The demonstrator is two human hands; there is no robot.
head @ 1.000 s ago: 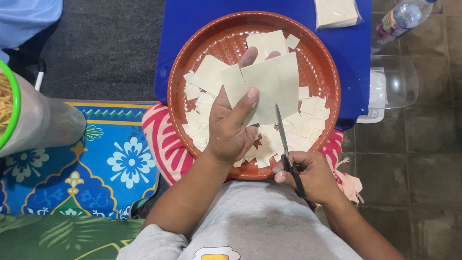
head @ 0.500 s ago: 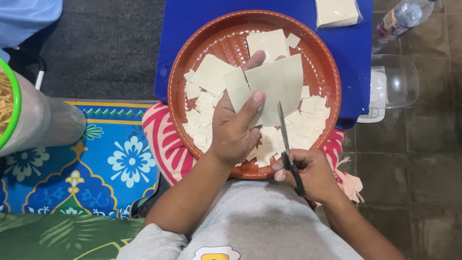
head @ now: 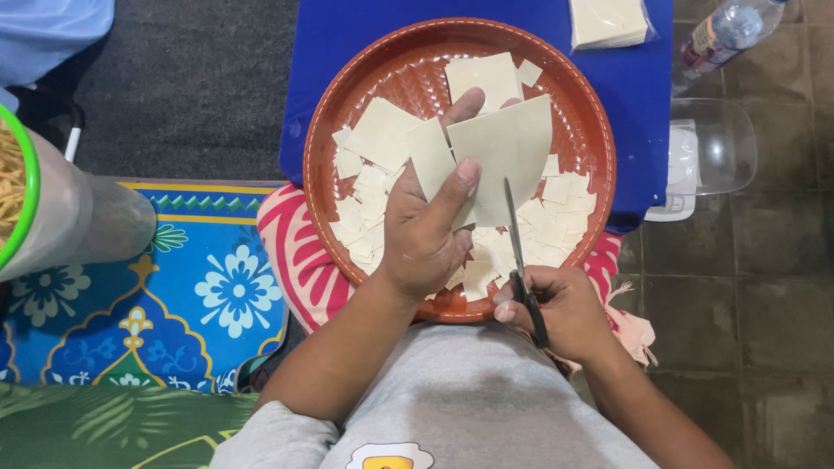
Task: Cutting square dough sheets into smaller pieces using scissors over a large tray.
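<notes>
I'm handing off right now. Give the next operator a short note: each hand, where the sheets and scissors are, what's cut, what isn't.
Left hand: holds pale dough sheets above the round brown tray.
Right hand: grips scissors, blades at the sheets' lower edge.
Done: many cut squares lie in the tray.
Left: the held sheets are mostly uncut; a whole sheet lies in the tray, and a bagged stack waits on the blue table.

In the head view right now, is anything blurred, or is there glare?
Head view: light is even and soft; the sheet in the left hand and the scissors are sharp; only faint shine on the tray rim.
</notes>
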